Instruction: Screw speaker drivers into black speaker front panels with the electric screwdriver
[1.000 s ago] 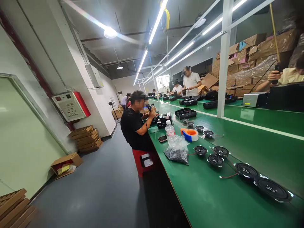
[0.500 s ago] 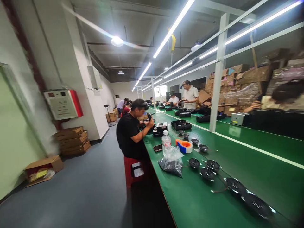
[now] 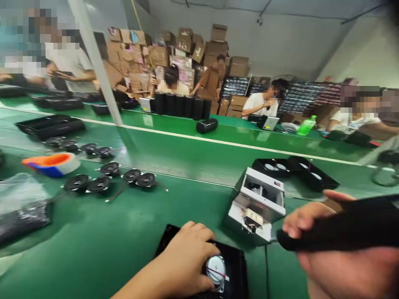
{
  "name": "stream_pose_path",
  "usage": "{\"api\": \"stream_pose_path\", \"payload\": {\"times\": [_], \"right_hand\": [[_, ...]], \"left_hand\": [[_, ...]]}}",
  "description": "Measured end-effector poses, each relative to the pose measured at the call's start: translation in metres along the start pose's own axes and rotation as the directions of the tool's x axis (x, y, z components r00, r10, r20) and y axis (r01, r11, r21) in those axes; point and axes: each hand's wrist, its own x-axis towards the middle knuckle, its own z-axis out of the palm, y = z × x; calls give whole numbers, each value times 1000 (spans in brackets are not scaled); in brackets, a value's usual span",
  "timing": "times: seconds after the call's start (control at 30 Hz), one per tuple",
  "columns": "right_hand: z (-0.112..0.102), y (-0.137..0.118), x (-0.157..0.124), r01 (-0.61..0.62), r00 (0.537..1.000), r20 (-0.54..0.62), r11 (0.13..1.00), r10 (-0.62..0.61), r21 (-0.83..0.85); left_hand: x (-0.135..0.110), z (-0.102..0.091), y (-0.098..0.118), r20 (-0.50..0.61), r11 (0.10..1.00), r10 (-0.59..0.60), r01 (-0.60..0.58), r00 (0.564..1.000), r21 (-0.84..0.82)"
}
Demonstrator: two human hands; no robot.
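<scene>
My left hand (image 3: 190, 257) curls its fingers and thumb around the edge of a small round speaker (image 3: 216, 265), its silver back facing up. This speaker lies in a black housing (image 3: 238, 270) at the bottom centre, partly hidden by the hand. Close to the camera at right, my right hand (image 3: 349, 265) is wrapped round a thick, dark, blurred tool (image 3: 349, 226), apparently an electric screwdriver; its tip cannot be made out. Between the hands, a little farther off, stands a grey screw feeder box (image 3: 264, 199).
Several black speakers (image 3: 99, 184) lie left of centre on the green bench (image 3: 183, 199), near an orange-and-blue tape dispenser (image 3: 52, 163) and a clear bag (image 3: 25, 211). Black housings (image 3: 311, 172) sit behind the feeder. A white post (image 3: 96, 66) rises at left; co-workers sit across.
The view has swung right and down from the aisle to the bench in front of me. Both my hands, the housing and the feeder have come into sight.
</scene>
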Motion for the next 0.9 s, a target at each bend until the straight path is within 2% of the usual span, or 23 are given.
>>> {"api": "stream_pose_path", "payload": {"times": [0.1, 0.27, 0.57, 0.9], "right_hand": [[11, 15, 9, 65, 998, 27, 987, -62, -150], [32, 37, 19, 66, 996, -45, 979, -76, -192], [27, 50, 16, 49, 998, -28, 980, -56, -195], [32, 51, 14, 49, 999, 9, 986, -48, -158]], "left_hand": [[-4, 2, 1, -7, 999, -17, 16, 1000, -42], [-1, 1, 5, 13, 998, -28, 28, 1000, -54], [-1, 1, 4, 13, 997, -29, 29, 1000, -70], [0, -3, 7, 25, 998, -39, 41, 999, -58]]}}
